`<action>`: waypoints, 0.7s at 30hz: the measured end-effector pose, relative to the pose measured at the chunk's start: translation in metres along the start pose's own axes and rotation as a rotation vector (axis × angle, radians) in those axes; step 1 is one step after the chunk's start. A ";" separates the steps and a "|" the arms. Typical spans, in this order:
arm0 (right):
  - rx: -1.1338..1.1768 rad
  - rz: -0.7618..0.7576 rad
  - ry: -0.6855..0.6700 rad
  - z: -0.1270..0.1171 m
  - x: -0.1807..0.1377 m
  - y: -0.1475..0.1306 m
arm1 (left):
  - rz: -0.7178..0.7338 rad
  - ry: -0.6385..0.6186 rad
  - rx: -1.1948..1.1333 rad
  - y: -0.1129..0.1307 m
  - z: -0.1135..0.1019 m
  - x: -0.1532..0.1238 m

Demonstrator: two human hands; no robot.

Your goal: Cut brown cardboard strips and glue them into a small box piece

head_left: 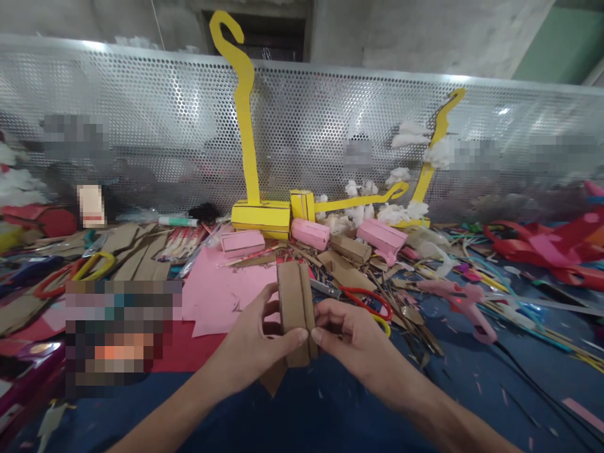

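Note:
Between my two hands is a folded brown cardboard box (293, 302), held upright over the blue table near its front. My left hand (252, 340) wraps the box's left side, its thumb pressed on the front face. On the right edge, my right hand (346, 330) pinches the cardboard between thumb and curled fingers. Below the box, a pointed brown cardboard piece (274, 377) shows; whether it is joined to the box I cannot tell. Just behind my right hand lie scissors with red and yellow handles (377, 302), partly covered by that hand.
Pink paper (212, 296) lies behind my left hand. Yellow hook-topped shapes (245, 126) and pink boxes (243, 242) stand along a perforated metal panel (141, 126). A pink glue gun (465, 302) with a black cord lies right, among cardboard scraps. Another scissors (94, 267) rests left.

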State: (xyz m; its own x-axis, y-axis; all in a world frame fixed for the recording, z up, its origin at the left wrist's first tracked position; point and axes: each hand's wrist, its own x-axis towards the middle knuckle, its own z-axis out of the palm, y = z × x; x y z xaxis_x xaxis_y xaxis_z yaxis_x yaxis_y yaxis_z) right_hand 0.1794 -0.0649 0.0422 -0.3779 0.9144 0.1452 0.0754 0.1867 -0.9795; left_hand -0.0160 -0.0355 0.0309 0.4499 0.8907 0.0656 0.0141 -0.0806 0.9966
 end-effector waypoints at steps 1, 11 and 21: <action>-0.012 -0.005 0.003 0.000 0.001 0.000 | -0.002 0.002 -0.016 -0.001 0.000 0.001; -0.159 -0.120 0.394 -0.041 0.013 0.009 | -0.046 0.327 -0.442 0.009 -0.029 0.014; -0.501 -0.150 0.317 -0.054 0.011 0.007 | -0.183 0.243 -0.668 0.007 -0.033 0.020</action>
State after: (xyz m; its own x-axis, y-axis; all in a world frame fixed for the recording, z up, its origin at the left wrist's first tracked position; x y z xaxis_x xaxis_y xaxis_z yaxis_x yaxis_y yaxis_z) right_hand 0.2258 -0.0336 0.0443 -0.1309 0.9129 0.3866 0.4967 0.3979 -0.7713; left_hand -0.0361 -0.0040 0.0409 0.2803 0.9442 -0.1731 -0.5121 0.2996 0.8050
